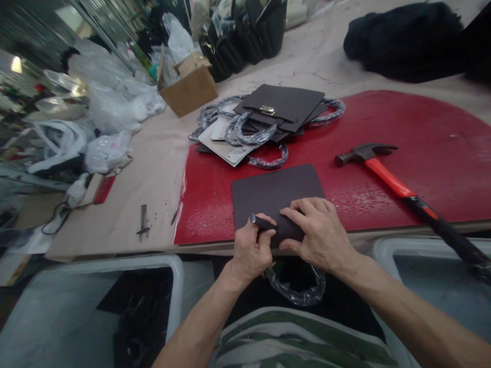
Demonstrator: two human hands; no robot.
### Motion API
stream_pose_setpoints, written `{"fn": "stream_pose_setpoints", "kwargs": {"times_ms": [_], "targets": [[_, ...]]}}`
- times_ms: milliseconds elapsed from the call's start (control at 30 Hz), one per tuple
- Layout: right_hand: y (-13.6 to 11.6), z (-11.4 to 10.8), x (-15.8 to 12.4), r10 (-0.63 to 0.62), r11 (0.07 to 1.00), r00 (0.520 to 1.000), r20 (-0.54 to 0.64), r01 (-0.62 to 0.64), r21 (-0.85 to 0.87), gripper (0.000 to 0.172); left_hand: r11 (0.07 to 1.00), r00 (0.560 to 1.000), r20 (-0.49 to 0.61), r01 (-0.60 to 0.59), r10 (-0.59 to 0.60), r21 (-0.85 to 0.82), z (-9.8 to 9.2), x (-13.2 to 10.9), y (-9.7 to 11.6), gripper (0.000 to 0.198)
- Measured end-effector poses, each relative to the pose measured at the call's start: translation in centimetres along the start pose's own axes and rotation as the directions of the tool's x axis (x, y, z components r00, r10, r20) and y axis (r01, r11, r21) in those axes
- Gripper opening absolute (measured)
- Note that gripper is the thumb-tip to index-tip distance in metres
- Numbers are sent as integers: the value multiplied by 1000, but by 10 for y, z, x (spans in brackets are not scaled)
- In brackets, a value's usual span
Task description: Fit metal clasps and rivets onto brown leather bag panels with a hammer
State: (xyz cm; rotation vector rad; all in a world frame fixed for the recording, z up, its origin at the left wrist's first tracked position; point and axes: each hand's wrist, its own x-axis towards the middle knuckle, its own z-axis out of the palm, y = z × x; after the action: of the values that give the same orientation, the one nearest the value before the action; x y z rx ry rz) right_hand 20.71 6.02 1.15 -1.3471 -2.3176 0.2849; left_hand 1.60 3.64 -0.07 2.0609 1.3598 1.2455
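A dark brown leather panel [274, 186] lies at the near edge of a red board [383, 117]. My left hand [251, 245] is closed around a short dark tool with a round metal end [261, 222], tilted over the panel. Beside it, my right hand [320, 230] rests on the panel, fingers spread, thumb and fingertips near the tool. A plastic-wrapped handle [301, 295] hangs below the panel, past the table edge. The tool's far tip is hidden by my left hand.
Behind the panel lies a pile of dark panels [284, 102] with wrapped handles. A hammer [391, 176] lies right, its grip over the edge. Grey bins [174, 271] flank my body. A cardboard box [192, 92] and black bags [264, 30] stand farther back.
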Motion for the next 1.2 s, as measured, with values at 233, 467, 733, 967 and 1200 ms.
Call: {"fn": "stream_pose_setpoints", "kwargs": {"times_ms": [233, 467, 733, 967, 1200], "targets": [[1, -1, 1, -29, 999, 1000, 12, 29, -23, 58, 999, 999, 20, 36, -35, -39, -4, 4, 0, 14], [7, -7, 2, -95, 995, 992, 85, 96, -14, 67, 999, 999, 20, 33, -32, -40, -4, 3, -2, 13], [5, -5, 2, -76, 997, 994, 73, 77, -20, 70, 1000, 1000, -2, -15, 15, -13, -2, 1, -4, 11], [4, -7, 2, -59, 998, 996, 67, 59, -4, 70, 998, 998, -9, -55, 56, 21, 1, -1, -4, 13], [7, -6, 2, -79, 995, 994, 70, 74, 67, 67, 985, 988, 51, -148, 144, 83, 2, -1, -4, 15]]}}
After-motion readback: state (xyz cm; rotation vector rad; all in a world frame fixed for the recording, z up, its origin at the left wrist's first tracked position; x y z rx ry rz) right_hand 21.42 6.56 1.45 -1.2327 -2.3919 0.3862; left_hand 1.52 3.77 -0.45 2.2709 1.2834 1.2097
